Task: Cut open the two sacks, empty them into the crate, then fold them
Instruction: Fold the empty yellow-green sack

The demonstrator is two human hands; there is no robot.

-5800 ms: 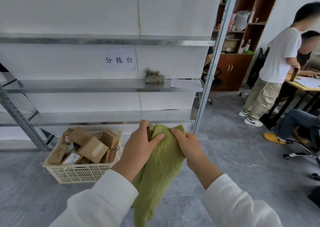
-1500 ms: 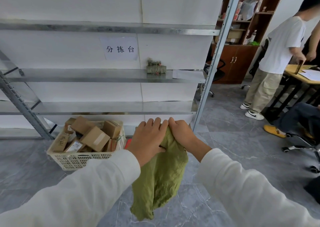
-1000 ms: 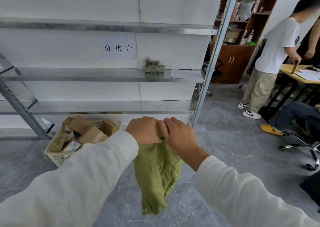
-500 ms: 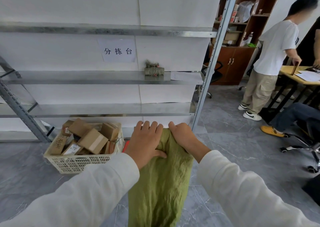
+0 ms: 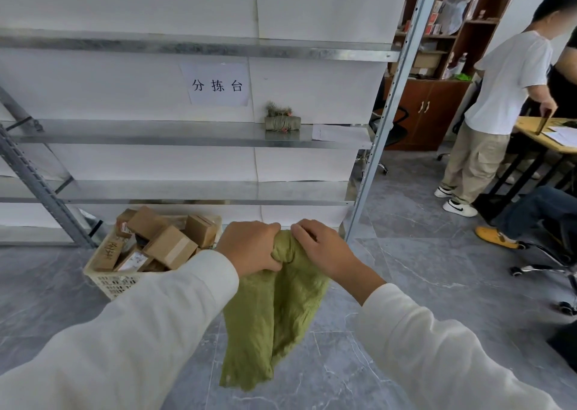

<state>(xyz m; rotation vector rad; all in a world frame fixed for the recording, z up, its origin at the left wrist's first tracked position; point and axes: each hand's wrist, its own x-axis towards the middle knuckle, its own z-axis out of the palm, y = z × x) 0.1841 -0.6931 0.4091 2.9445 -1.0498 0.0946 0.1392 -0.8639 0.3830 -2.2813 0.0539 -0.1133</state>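
Observation:
A limp green sack hangs in front of me above the floor, bunched at its top edge. My left hand grips the bunched top from the left and my right hand grips it from the right, the two hands close together. The cream plastic crate stands on the floor to the left, under the rack, full of several brown cardboard boxes. A second green sack, folded into a small bundle, lies on the middle shelf.
A metal shelf rack stands straight ahead, its right post just beyond my hands. To the right a person in a white shirt stands at a desk, and a wheeled chair sits nearby.
The sack hung flatter and longer half a second ago; now its top is gathered into a bunch between my hands and its lower end has risen. Both hands stayed in about the same place.

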